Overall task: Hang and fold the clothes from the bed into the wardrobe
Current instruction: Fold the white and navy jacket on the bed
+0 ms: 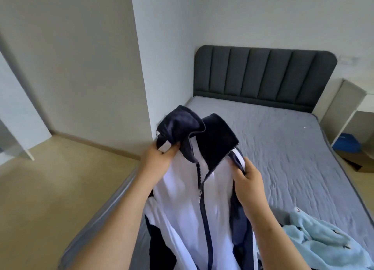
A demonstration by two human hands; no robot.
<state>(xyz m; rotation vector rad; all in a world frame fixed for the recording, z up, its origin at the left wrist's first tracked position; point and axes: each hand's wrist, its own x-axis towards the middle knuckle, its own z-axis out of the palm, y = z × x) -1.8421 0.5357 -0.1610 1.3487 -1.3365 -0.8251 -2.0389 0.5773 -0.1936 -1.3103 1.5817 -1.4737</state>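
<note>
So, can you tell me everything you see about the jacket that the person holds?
The jacket is white on the front, with a dark navy collar, navy side panels and a navy zip open at the top. The white fabric looks smooth and thin. It hangs upright above the bed, its front toward the camera. The left hand and right hand grip its shoulders.

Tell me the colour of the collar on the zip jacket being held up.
Dark navy collar on a white-fronted jacket, clearest in the head view.
</note>
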